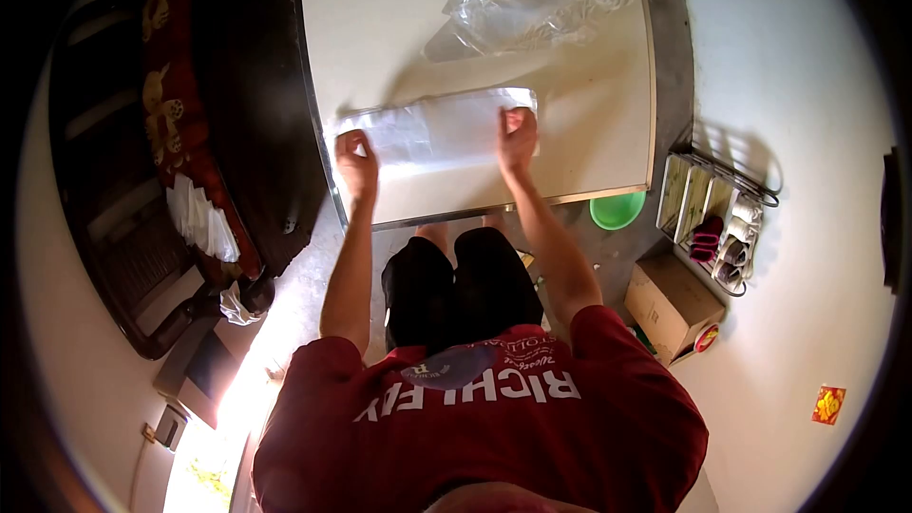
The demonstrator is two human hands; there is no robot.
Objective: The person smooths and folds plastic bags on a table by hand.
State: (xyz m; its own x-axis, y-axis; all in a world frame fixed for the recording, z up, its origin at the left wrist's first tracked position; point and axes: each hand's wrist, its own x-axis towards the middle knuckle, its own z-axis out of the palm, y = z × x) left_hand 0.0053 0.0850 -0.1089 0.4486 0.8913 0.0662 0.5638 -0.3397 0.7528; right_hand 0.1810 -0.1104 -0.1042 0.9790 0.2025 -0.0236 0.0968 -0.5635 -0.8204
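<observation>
A flat, folded clear plastic bag (pixel 432 133) lies lengthwise across the pale table (pixel 589 147), close to its front edge. At its left end, my left hand (pixel 357 166) is closed with curled fingers pinching the plastic. My right hand (pixel 517 141) is likewise closed on the plastic near the right end. Both hands are slightly blurred, and their exact fingertip contact is partly hidden. Farther back on the table sits a loose, crumpled heap of clear plastic (pixel 560 0).
A dark wooden bench (pixel 104 180) with a red patterned cover stands left, holding a stack of white bags (pixel 201 218). A green basin (pixel 617 210) is under the table's right edge. A shoe rack (pixel 712 218) and a cardboard box (pixel 673 302) stand by the right wall.
</observation>
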